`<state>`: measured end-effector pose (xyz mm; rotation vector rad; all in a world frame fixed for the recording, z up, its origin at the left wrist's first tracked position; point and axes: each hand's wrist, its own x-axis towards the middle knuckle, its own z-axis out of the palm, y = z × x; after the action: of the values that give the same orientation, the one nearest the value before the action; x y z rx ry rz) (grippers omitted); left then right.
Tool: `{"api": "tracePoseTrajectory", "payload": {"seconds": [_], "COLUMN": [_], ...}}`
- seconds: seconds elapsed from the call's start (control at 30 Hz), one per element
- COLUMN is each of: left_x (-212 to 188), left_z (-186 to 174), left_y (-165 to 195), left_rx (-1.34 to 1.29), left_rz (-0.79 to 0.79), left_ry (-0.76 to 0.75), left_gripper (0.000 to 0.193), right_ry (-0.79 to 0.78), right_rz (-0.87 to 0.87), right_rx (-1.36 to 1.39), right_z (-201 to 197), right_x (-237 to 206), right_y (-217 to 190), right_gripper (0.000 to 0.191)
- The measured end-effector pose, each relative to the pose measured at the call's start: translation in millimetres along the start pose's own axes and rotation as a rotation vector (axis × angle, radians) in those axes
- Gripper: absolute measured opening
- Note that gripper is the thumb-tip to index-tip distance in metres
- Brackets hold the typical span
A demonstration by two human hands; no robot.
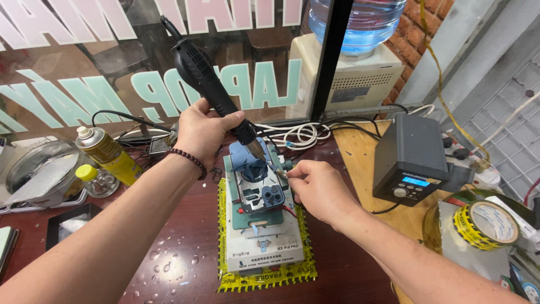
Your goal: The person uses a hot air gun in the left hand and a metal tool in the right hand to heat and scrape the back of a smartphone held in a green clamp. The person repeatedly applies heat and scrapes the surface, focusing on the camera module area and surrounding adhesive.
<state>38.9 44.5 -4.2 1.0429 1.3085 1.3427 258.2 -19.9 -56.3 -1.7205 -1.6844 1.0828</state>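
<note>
Dark red-brown worktable (185,247), wet with droplets at 7 o'clock.

Grey control box with a lit blue display (409,159), at 3 o'clock of the work.

Clamp fixture (264,225) on a white base, centre, over yellow-and-black tape.

Black hot-air handpiece (209,79), running from 11 o'clock down to centre, nozzle over the phone frame (260,186). Left hand (203,132) is wrapped closed around its lower grip. Judged light and rigid, hot at the tip; best taken by the ribbed handle.

Phone frame, clamped in the fixture. Likely thin and fragile; edges only.

Yellow spray can (108,153), 9 o'clock.

Tape roll (487,224), 4 o'clock.

Right hand (319,191), fingers pinched on a slim tool (281,173), probably tweezers, tip at the frame's right edge.
</note>
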Motion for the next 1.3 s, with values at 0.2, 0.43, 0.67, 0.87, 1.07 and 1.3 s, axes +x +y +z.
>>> {"api": "tracePoseTrajectory", "payload": {"seconds": [0.2, 0.43, 0.67, 0.87, 1.07, 1.3], "left_x": [0.2, -3.4, -7.6, -2.7, 3.0, 3.6], "left_z": [3.9, 1.3, -1.2, -0.9, -2.6, -0.8], "left_y": [-1.0, 8.6, 14.3, 9.0, 5.4, 6.2], "left_rx": [0.047, 0.033, 0.082, 0.026, 0.011, 0.009], "left_rz": [-0.019, -0.032, -0.065, -0.039, -0.014, -0.017], "left_ry": [0.025, 0.057, 0.049, 0.017, -0.004, -0.011], "left_gripper": [0.028, 0.026, 0.023, 0.026, 0.025, 0.024], "right_ry": [-0.066, 0.024, 0.054, 0.005, -0.031, 0.036], "right_rz": [0.096, -0.061, -0.220, -0.198, -0.212, -0.280], "right_rx": [0.079, -0.060, -0.333, -0.405, -0.408, -0.319], "right_z": [-11.8, -17.3, -22.5, -25.8, -30.0, -20.8], "right_x": [12.4, 8.7, -2.0, 6.0, 12.6, 7.8], "right_y": [-0.2, -3.5, -16.3, -23.0, -22.2, -19.7], "right_gripper": [0.018, 0.019, 0.020, 0.020, 0.020, 0.018]}}
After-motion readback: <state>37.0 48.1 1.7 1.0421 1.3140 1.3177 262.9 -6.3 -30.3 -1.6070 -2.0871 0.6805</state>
